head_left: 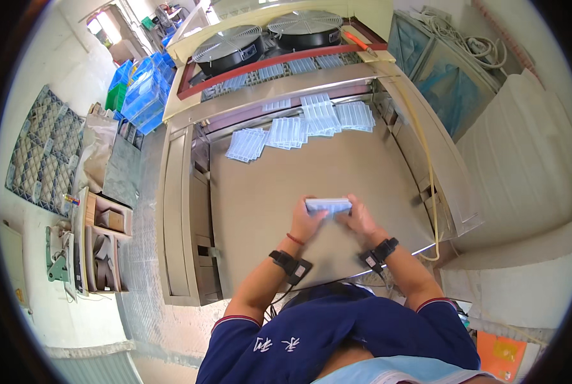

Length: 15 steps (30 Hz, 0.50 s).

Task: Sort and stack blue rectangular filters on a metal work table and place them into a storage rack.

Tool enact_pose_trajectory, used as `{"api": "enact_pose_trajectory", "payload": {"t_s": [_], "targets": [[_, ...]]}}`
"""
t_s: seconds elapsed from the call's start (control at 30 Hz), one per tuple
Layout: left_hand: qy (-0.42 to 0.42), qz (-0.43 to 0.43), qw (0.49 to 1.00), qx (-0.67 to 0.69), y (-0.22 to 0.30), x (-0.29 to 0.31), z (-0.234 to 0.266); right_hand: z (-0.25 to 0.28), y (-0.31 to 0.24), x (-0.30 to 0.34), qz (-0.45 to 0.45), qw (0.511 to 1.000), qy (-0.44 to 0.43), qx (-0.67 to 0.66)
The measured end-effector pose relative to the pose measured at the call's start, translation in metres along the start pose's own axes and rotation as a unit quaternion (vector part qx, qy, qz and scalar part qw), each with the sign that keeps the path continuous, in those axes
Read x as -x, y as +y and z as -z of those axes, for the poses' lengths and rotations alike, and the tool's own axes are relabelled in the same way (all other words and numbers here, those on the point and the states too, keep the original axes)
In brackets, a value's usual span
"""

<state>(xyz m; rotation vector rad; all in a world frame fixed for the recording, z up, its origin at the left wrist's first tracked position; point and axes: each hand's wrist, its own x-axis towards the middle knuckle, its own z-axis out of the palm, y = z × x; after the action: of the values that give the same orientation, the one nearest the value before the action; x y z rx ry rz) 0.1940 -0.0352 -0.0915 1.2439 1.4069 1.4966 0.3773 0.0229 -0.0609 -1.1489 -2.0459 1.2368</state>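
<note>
Between my two hands, over the middle of the metal table (286,249), is a small stack of pale translucent plastic trays (328,205). My left hand (307,221) is closed round the stack's left end, its thumb across the near face. At the right end, my right hand (359,219) grips the same stack, slightly blurred. Farther off, near the machine's opening, lie several fanned piles of similar ribbed pieces: a left pile (247,144), a middle pile (288,132), a taller one (320,114) and a right pile (355,116).
Metal side walls flank the table, with a yellow hose (432,185) along the right one. Two round fans (305,31) sit on the machine beyond a red frame. Blue crates (148,96) stand at far left, a wooden shelf box (106,243) at left.
</note>
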Motion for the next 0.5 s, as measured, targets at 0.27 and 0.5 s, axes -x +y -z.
{"api": "enact_pose_trajectory", "payload": {"t_s": [0.27,0.5], "targets": [[-0.008,-0.003,1.0,0.01,-0.011,0.011,-0.011,-0.011,0.005,0.006,0.053,0.998,0.02,-0.003],[-0.037,0.011,0.998,-0.046,0.004,0.012,-0.007,-0.007,0.008,0.007,0.082,0.997,0.004,-0.008]]}}
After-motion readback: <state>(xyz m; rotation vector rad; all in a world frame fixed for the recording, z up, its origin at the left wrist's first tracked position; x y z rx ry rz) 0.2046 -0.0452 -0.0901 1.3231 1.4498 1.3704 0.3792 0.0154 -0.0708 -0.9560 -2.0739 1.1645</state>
